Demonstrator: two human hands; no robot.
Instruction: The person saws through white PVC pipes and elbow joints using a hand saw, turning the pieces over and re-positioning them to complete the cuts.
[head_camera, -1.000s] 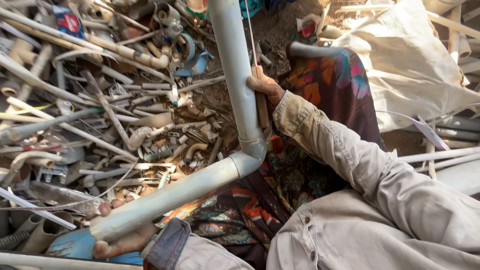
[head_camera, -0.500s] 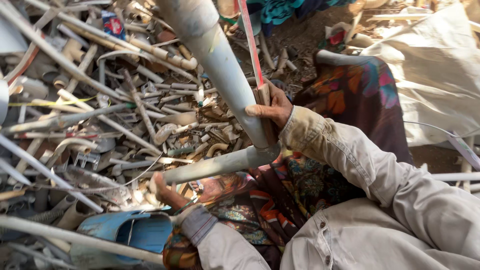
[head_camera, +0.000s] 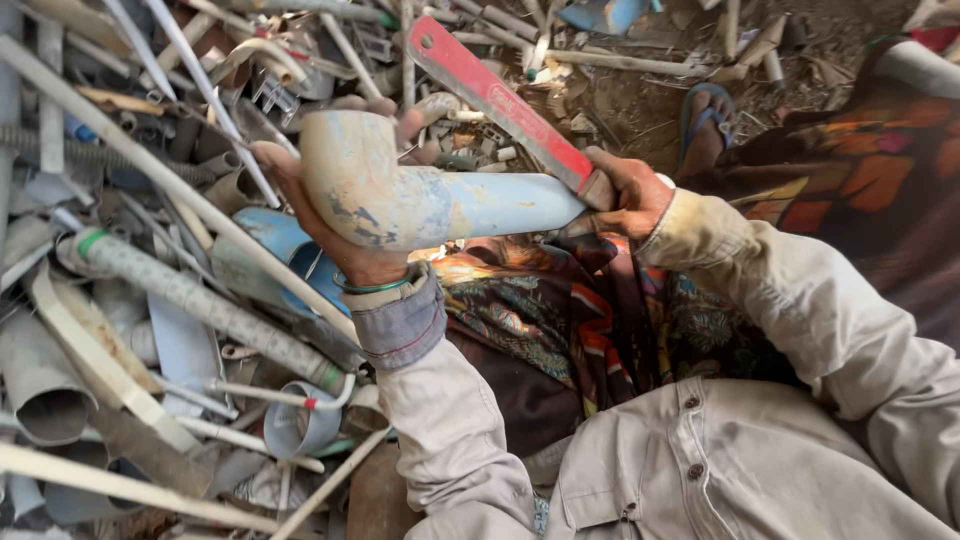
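Observation:
My left hand (head_camera: 340, 225) grips the bent elbow end of a pale blue plastic pipe (head_camera: 440, 200), which lies level across the middle of the head view. My right hand (head_camera: 625, 190) is closed on the handle of a red-bladed knife (head_camera: 500, 100) and also rests against the pipe's right end. The blade slants up and to the left above the pipe. A green bangle (head_camera: 375, 287) circles my left wrist. Both arms wear beige sleeves over a patterned cloth (head_camera: 560, 310) on my lap.
A dense heap of scrap plastic pipes and tubes (head_camera: 150, 300) fills the left half. Blue pipe pieces (head_camera: 270, 255) lie just under my left hand. A foot in a blue sandal (head_camera: 705, 130) rests on bare dirt (head_camera: 640, 100) at top right.
The long pipe that stood upright is gone from my grip; only the short elbow piece is held, raised level. My left hand moved up to the bend and the knife blade now shows above it.

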